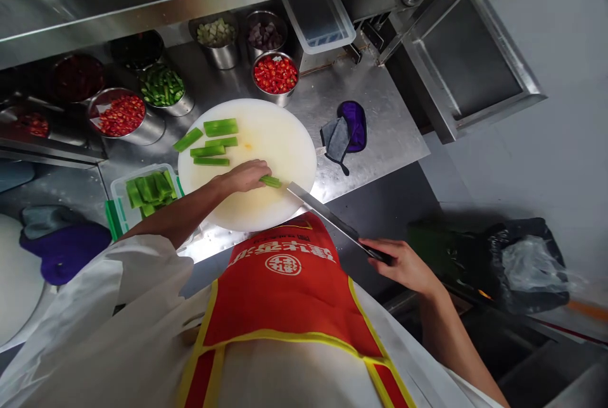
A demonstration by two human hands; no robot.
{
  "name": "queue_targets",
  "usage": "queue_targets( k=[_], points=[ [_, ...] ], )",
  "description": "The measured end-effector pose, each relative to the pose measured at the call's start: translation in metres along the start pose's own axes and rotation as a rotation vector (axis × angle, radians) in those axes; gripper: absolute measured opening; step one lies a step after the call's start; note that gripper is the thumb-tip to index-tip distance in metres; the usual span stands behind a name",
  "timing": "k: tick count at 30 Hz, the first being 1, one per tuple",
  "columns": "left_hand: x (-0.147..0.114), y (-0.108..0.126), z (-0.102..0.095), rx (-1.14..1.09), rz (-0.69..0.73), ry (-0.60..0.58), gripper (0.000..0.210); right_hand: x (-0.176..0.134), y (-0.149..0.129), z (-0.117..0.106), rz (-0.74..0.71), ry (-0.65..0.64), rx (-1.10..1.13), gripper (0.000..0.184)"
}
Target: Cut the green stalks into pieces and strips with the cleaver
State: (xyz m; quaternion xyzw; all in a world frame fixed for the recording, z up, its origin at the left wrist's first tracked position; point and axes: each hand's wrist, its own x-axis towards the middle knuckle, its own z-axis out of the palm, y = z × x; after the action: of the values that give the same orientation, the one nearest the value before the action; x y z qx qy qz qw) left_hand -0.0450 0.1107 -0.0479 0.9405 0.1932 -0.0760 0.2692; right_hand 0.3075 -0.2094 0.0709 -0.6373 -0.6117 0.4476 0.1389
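Note:
On the round white cutting board (270,123), my left hand (249,176) is closed around a green vegetable strip (270,181), whose end sticks out toward the right. My right hand (403,262) grips a kitchen knife (327,214) by its black handle. The blade points up and left; its tip is close to the strip's end, at the board's lower right edge. Several cut green pieces (221,127) lie on the board's left side. Beside it, a clear container with a green-clipped rim (124,211) holds more green pieces (149,187).
Steel pots of chopped red chili (275,74), green chili (163,85) and more red chili (122,114) stand behind the board. A grey and purple cloth (351,128) lies to its right. A steel shelf (199,9) overhangs the counter. A lined bin (532,262) stands at right.

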Motion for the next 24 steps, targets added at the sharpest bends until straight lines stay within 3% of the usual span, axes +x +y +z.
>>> queue_targets(
  k=[12,18,24],
  points=[
    [-0.005,0.018,-0.007,0.034,-0.078,0.001,0.010,0.027,0.012,0.017,0.134,0.018,0.282,0.045],
    [-0.002,0.014,-0.014,0.023,-0.125,0.101,0.019,0.039,0.024,0.026,0.212,-0.010,0.464,0.052],
    [0.024,0.008,-0.016,0.140,-0.180,0.239,0.029,0.055,0.034,0.036,0.234,0.023,0.614,0.056]
  ],
)
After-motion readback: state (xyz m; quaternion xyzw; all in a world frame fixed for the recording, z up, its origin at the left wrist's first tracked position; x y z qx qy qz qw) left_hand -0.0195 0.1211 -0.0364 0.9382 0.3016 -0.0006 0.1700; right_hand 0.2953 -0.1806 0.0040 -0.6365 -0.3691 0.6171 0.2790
